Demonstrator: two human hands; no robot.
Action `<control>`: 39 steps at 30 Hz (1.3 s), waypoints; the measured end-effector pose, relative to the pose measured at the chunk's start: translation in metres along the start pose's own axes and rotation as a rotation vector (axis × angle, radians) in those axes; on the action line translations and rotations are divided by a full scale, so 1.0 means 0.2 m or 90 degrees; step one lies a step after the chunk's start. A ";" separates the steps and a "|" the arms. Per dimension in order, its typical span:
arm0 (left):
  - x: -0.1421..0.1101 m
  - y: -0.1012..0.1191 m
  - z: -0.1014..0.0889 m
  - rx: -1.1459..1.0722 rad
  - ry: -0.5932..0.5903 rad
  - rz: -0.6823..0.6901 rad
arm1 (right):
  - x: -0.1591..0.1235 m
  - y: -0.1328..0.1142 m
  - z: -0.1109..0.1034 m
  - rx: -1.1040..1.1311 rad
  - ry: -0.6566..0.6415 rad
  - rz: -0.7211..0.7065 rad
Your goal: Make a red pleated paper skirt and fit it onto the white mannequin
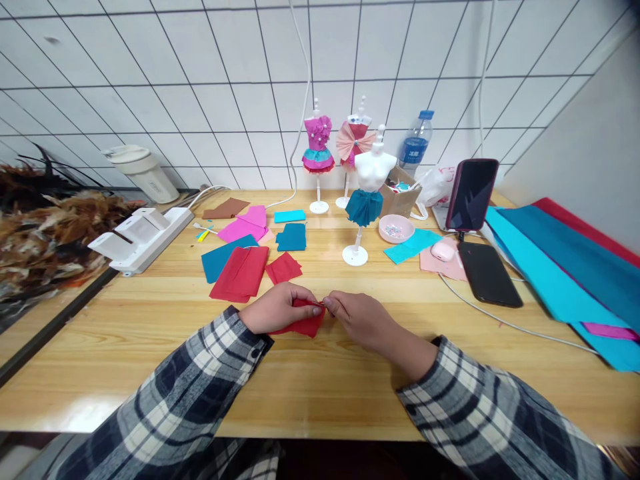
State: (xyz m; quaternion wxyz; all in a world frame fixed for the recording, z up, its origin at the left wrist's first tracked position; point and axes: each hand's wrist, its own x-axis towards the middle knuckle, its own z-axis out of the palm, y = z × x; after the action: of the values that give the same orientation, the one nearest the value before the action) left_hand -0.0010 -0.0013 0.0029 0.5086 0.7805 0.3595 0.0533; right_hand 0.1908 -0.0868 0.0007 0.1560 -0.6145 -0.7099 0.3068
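My left hand [281,308] is closed on a piece of red crepe paper [307,327], thumb on top, with the loose part hanging below the fingers. My right hand [361,320] is closed in a pinch at the right edge of the same red paper, its fingertips almost meeting my left thumb. Whether anything thin is also between the right fingertips is too small to tell. Just beyond my hands lie a folded red sheet [241,273] and a smaller red piece [284,268]. A white mini dress form [373,170] with a teal skirt [364,207] stands farther back.
Two dressed mini forms, one in a pink dress [318,137], stand behind. A bead bowl [397,229], small box [400,200] and water bottle [416,143] are right of them. Phones [490,273], a cable and coloured sheets [565,267] lie right; a white power strip [145,240] lies left.
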 end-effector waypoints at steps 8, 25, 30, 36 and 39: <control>0.00 -0.01 0.00 0.011 -0.007 0.006 | 0.00 0.00 -0.01 -0.024 -0.003 -0.008; -0.01 0.00 0.01 -0.019 -0.030 0.051 | 0.03 0.03 0.03 0.177 0.121 0.000; -0.02 0.02 0.01 0.017 -0.029 0.040 | 0.03 0.03 0.03 0.182 0.146 -0.009; -0.01 0.01 0.01 0.005 -0.013 0.031 | 0.03 0.03 0.01 0.147 0.165 -0.036; -0.01 0.00 0.00 -0.020 -0.008 0.028 | 0.01 0.03 -0.01 0.162 0.245 -0.095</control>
State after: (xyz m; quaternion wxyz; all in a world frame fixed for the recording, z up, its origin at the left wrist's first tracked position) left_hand -0.0026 -0.0031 0.0033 0.5215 0.7806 0.3384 0.0652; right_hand 0.1965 -0.0846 -0.0016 0.3867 -0.5829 -0.6662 0.2587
